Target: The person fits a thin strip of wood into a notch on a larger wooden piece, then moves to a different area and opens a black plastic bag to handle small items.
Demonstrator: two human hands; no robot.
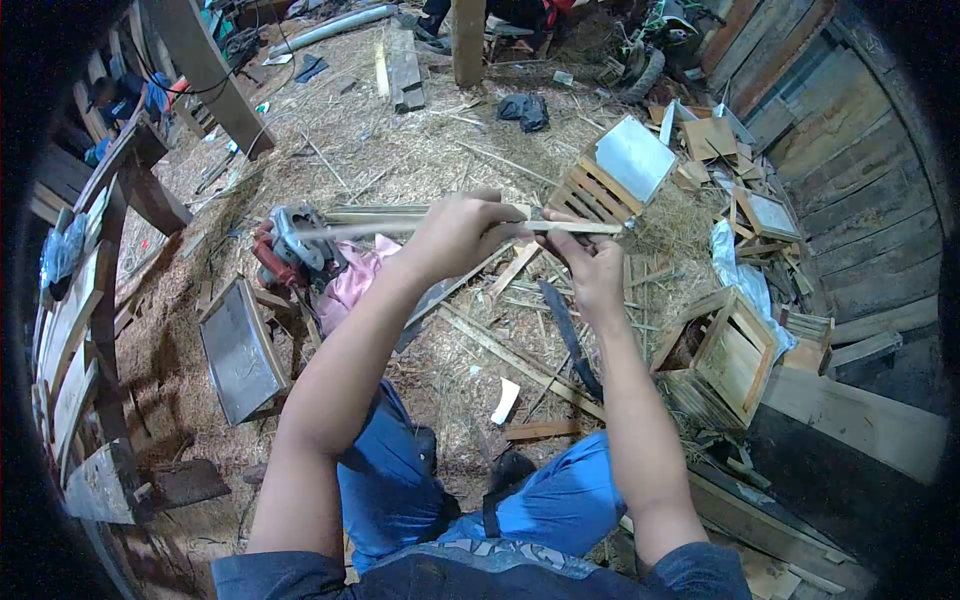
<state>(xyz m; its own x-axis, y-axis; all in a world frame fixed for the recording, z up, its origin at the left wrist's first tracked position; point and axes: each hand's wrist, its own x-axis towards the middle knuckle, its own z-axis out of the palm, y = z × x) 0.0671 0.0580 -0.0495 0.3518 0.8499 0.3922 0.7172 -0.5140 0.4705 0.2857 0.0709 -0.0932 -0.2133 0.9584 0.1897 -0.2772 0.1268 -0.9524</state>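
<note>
Hands (462, 232) on wood strip (585, 228); crate (632, 160) beyond

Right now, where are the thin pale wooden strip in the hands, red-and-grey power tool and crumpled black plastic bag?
Thin pale wooden strip (603, 228), head view: its right end.
Red-and-grey power tool (300, 248), head view: its grey housing.
Crumpled black plastic bag (524, 112), head view: its middle.

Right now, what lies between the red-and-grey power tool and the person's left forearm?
In the head view, a pink cloth lies between the power tool and the left forearm.
</note>
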